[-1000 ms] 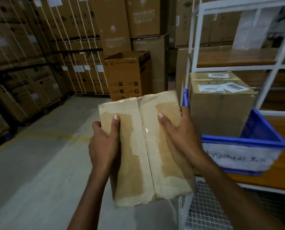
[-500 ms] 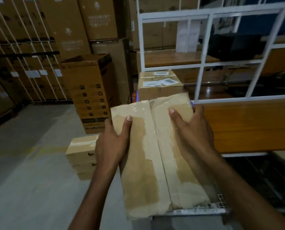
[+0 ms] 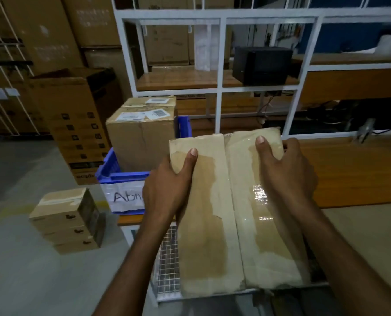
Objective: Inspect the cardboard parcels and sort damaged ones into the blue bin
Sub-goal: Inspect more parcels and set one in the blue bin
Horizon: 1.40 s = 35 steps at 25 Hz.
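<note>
Head view: the left hand (image 3: 167, 190) clamped the parcel (image 3: 212, 236) at its left edge, thumb flat on the top face and the other fingers hidden beneath. The right hand (image 3: 285, 176) gripped the far right corner, thumb on top and fingertips curled over the edge. The parcel, taped and torn, filled the frame's centre between both hands. The blue bin (image 3: 112, 169) sat just left of it at mid-frame, holding a labelled box (image 3: 139, 142).
</note>
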Available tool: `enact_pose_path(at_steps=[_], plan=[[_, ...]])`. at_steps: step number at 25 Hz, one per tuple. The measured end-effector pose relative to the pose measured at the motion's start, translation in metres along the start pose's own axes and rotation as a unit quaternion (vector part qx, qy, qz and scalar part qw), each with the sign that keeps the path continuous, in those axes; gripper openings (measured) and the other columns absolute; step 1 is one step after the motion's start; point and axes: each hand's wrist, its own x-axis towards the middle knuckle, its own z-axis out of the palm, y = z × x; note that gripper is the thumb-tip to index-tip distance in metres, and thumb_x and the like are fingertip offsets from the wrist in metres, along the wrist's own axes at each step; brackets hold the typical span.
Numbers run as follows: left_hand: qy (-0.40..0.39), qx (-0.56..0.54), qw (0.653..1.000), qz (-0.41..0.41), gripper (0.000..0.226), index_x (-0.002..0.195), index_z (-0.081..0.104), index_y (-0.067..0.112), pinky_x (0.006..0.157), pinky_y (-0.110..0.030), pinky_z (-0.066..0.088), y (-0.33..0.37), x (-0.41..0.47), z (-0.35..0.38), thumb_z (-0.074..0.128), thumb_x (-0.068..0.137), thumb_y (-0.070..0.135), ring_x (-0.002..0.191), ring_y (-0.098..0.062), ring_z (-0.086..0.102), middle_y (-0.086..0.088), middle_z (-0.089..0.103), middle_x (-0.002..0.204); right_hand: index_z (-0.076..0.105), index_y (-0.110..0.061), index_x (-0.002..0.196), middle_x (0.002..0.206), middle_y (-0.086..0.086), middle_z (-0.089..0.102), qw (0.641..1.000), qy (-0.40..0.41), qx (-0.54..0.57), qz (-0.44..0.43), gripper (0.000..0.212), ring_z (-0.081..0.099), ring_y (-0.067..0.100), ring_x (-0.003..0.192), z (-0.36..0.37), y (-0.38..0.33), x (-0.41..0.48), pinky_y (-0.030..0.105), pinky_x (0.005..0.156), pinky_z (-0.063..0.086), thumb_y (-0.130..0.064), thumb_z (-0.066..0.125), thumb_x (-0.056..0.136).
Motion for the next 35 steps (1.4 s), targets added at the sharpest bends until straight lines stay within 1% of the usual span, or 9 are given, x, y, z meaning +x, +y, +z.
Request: enact_pose_path(at_steps=[4,9,12,15,17,24,28,32,35], plan=[[-0.043,-0.037,0.998,0.01,0.063,0.12,0.061,0.037,0.084,-0.037,0.052,0.032,0.028,0.058,0.042,0.089,0.09,0.102,-0.014,0.067,0.015,0.067,0.107,0.051,-0.022,0.13,0.101,-0.004,0.063,0.999,0.05,-0.003,0.011,0.068,0.062,0.024,0.09,-0.004,0.038,0.058,0.037,0.075,0.045,-0.079,0.037,0.096],[-0.053,-0.038,0.997,0.045,0.076,0.144,0.055,0.03,0.103,-0.049,0.053,0.046,0.08,0.105,0.043,0.092,0.086,0.12,-0.022,0.065,0.002,0.068,0.135,0.039,-0.021,0.146,0.092,-0.009,0.057,0.999,0.034,0.018,0.005,0.068,0.062,0.02,0.087,0.022,0.059,0.113,0.033,0.069,0.041,-0.072,0.033,0.101],[-0.064,-0.05,0.996,0.034,0.075,0.14,0.054,0.027,0.104,-0.05,0.052,0.044,0.099,0.126,0.04,0.094,0.085,0.118,-0.024,0.066,0.0,0.068,0.132,0.032,-0.029,0.151,0.106,-0.006,0.058,1.0,0.004,0.026,-0.016,0.065,0.057,0.02,0.09,0.037,0.065,0.136,0.033,0.074,0.042,-0.071,0.033,0.101],[-0.064,-0.047,0.997,0.018,0.077,0.136,0.053,0.026,0.093,-0.04,0.048,0.048,0.112,0.141,0.038,0.092,0.087,0.11,-0.022,0.063,0.005,0.063,0.117,0.032,-0.031,0.147,0.105,-0.001,0.063,0.999,-0.029,0.038,-0.005,0.066,0.064,0.027,0.092,0.051,0.075,0.156,0.034,0.071,0.044,-0.076,0.031,0.098],[-0.052,-0.041,0.998,0.016,0.077,0.144,0.049,0.023,0.089,-0.035,0.042,0.057,0.12,0.148,0.04,0.095,0.082,0.106,-0.019,0.058,0.006,0.057,0.115,0.031,-0.031,0.146,0.104,-0.001,0.062,0.998,-0.034,0.047,-0.002,0.067,0.064,0.03,0.095,0.059,0.079,0.168,0.037,0.074,0.047,-0.078,0.032,0.097],[-0.008,0.007,1.0,-0.015,0.093,0.152,0.036,0.019,0.102,-0.054,0.054,0.069,0.148,0.172,0.038,0.09,0.089,0.127,-0.036,0.062,-0.011,0.06,0.144,0.027,-0.032,0.15,0.117,-0.001,0.065,0.992,-0.088,0.083,-0.033,0.064,0.062,0.024,0.093,0.077,0.084,0.209,0.034,0.074,0.046,-0.072,0.037,0.1],[-0.003,0.032,0.999,-0.002,0.081,0.144,0.039,0.023,0.099,-0.048,0.054,0.073,0.153,0.178,0.043,0.092,0.085,0.122,-0.034,0.064,-0.008,0.063,0.138,0.026,-0.031,0.151,0.104,-0.008,0.059,0.99,-0.113,0.079,-0.04,0.064,0.057,0.019,0.088,0.078,0.09,0.226,0.032,0.072,0.043,-0.069,0.038,0.101],[0.003,0.013,0.999,-0.04,0.077,0.128,0.049,0.025,0.1,-0.051,0.052,0.073,0.162,0.175,0.036,0.089,0.09,0.11,-0.029,0.065,-0.002,0.067,0.119,0.036,-0.026,0.138,0.088,-0.011,0.055,0.987,-0.103,0.123,0.001,0.059,0.057,0.012,0.078,0.075,0.09,0.233,0.029,0.06,0.04,-0.071,0.037,0.1],[0.001,-0.033,0.998,-0.058,0.049,0.122,0.048,0.024,0.095,-0.046,0.053,0.073,0.166,0.175,0.05,0.1,0.068,0.105,-0.023,0.063,0.01,0.061,0.104,0.038,-0.025,0.128,0.091,-0.018,0.049,0.984,-0.083,0.158,0.017,0.049,0.049,0.002,0.078,0.072,0.088,0.239,0.032,0.066,0.042,-0.061,0.055,0.099]])
